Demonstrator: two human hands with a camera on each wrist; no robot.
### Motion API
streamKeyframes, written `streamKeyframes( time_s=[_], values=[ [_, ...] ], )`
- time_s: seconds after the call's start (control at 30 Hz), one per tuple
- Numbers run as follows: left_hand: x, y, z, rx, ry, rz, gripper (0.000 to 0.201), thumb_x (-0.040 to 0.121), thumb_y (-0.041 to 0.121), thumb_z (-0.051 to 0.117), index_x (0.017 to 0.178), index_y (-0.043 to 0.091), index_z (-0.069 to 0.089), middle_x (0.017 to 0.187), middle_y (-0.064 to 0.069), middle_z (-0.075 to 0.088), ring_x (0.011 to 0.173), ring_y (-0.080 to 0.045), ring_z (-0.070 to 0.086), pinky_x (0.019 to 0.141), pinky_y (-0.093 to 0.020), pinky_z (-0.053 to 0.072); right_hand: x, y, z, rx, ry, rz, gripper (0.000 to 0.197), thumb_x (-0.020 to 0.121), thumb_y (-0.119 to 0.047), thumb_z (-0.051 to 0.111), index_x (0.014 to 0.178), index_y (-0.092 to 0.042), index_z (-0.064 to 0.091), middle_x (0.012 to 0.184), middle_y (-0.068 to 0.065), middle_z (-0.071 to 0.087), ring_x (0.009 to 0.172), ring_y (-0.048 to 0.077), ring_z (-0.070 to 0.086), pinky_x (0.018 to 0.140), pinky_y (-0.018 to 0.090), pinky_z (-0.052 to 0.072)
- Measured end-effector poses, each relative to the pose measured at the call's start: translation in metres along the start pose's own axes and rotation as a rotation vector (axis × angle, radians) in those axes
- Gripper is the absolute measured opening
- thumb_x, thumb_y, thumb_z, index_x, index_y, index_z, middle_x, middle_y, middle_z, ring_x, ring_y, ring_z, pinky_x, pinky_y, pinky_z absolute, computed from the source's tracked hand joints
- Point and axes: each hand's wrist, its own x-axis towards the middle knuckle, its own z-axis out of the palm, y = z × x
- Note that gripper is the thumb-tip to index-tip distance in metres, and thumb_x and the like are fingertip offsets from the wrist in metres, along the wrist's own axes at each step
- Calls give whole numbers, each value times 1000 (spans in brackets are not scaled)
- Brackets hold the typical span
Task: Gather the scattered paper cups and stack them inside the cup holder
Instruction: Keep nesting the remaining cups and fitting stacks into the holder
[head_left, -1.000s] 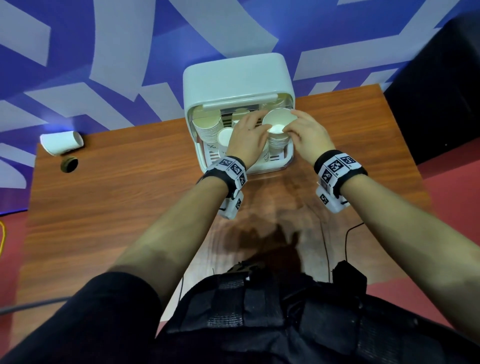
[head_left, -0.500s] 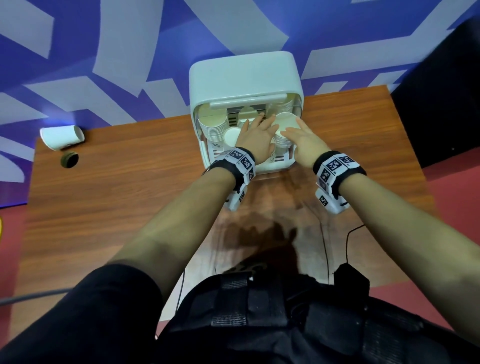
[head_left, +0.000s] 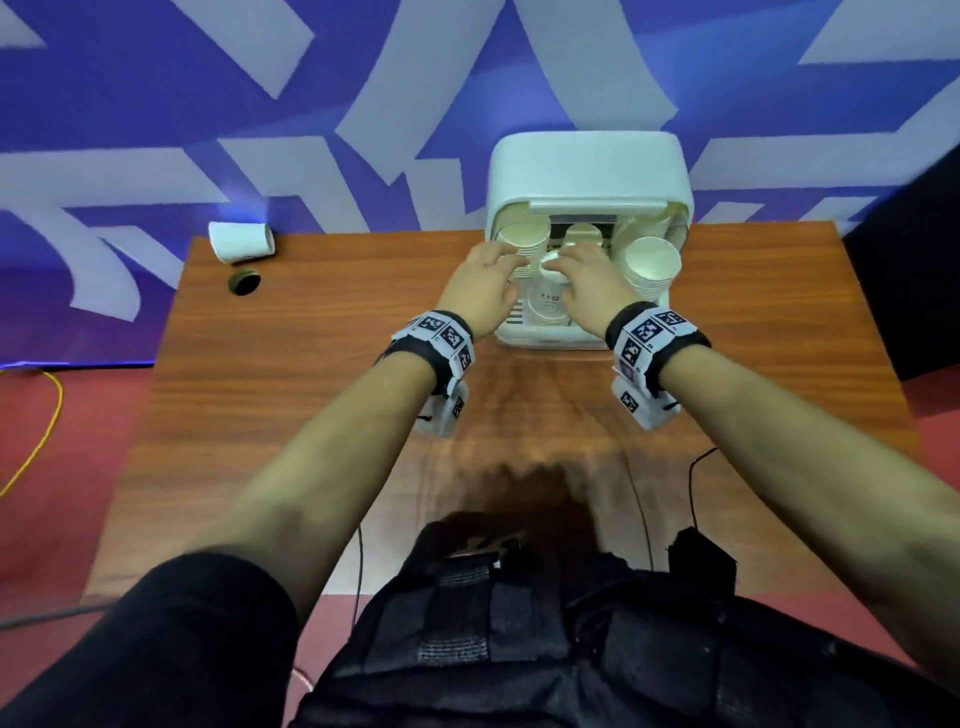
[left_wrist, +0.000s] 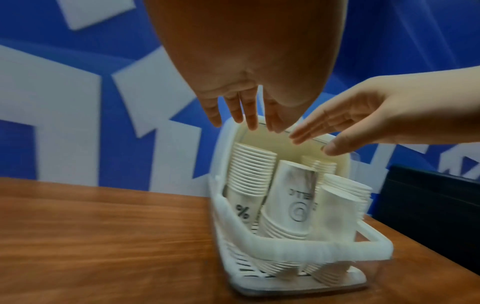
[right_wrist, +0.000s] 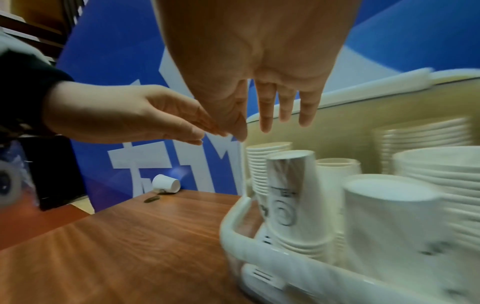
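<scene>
The white cup holder (head_left: 587, 161) stands at the table's far edge with several stacks of paper cups in it: a left stack (head_left: 522, 241), a right stack (head_left: 652, 265) and an upside-down printed stack (left_wrist: 291, 201) in the middle. My left hand (head_left: 488, 275) and right hand (head_left: 582, 275) hover side by side over the holder's left and middle. In the wrist views the fingers of both the left hand (left_wrist: 246, 121) and the right hand (right_wrist: 272, 121) are straight and hold nothing. One loose paper cup (head_left: 241, 240) lies on its side at the table's far left corner.
A round cable hole (head_left: 244, 282) sits just in front of the loose cup. A black object (head_left: 909, 286) stands past the table's right edge. Thin black cables (head_left: 693, 499) hang at the front edge. A yellow cable (head_left: 36, 441) lies on the red floor at left.
The cup that both hands held over the right stack now sits on that stack. Both hands have let go and moved left over the holder's middle.
</scene>
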Motion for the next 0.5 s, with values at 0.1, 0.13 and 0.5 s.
streamKeyframes(
  time_s=[0.1, 0.13, 0.5],
  values=[
    [-27, -39, -24, -27, 56, -85, 38, 91, 11, 51, 129, 9, 55, 136, -10, 49, 132, -27, 36, 110, -38, 31, 16, -44, 14, 58, -47, -21, 44, 85, 0, 48, 128, -8, 56, 129, 15, 53, 128, 31, 38, 109, 39, 30],
    [-36, -52, -32, -37, 64, -111, 38, 91, 11, 51, 129, 9, 56, 135, -10, 50, 132, -26, 36, 111, -37, 31, 21, -58, 19, 86, -65, -10, 46, 85, 0, 48, 129, -9, 55, 130, 14, 52, 129, 29, 38, 110, 38, 29],
    [-106, -215, -122, -59, 74, -336, 38, 91, 10, 50, 129, 12, 55, 134, -7, 51, 130, -25, 37, 111, -35, 29, 99, -209, 70, 208, -175, 87, 46, 91, -6, 49, 135, -15, 49, 142, 9, 44, 131, 26, 41, 110, 37, 34]
  ],
)
